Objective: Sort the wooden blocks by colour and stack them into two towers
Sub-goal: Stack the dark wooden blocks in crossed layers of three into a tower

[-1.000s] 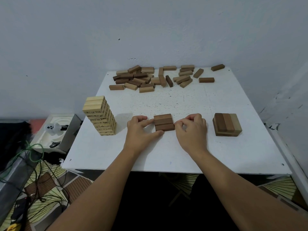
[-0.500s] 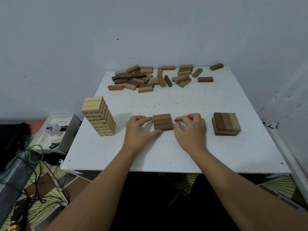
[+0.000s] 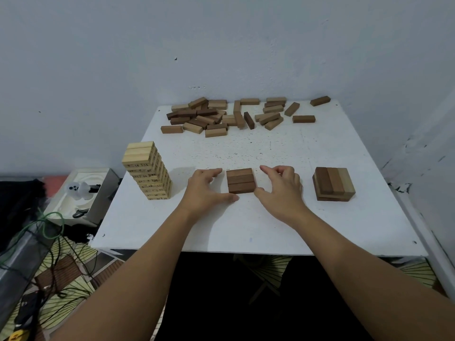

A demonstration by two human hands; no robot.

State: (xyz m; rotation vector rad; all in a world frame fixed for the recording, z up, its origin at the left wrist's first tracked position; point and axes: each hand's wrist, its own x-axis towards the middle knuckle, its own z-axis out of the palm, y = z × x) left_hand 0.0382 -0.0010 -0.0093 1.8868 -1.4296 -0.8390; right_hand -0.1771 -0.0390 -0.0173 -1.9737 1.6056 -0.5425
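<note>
Dark three-block layer [image 3: 240, 180] flat on bench [image 3: 270, 227], centre front, between both hands, block long axes running left-right. Left hand [image 3: 205, 190] just beside its left end, right hand [image 3: 280, 190] just beside right end; both grips wide, loosely curled, holding nothing. Loose block pile [image 3: 229, 116] far back, well apart; either hand equally near.

We see a white, matt, speckled worktop [image 3: 320, 217] carrying a pale, smooth wooden block tower [image 3: 147, 171], a square layer of three dark brown matt wooden blocks [image 3: 240, 180], and a loose heap of brown wooden blocks [image 3: 221, 116].
</note>
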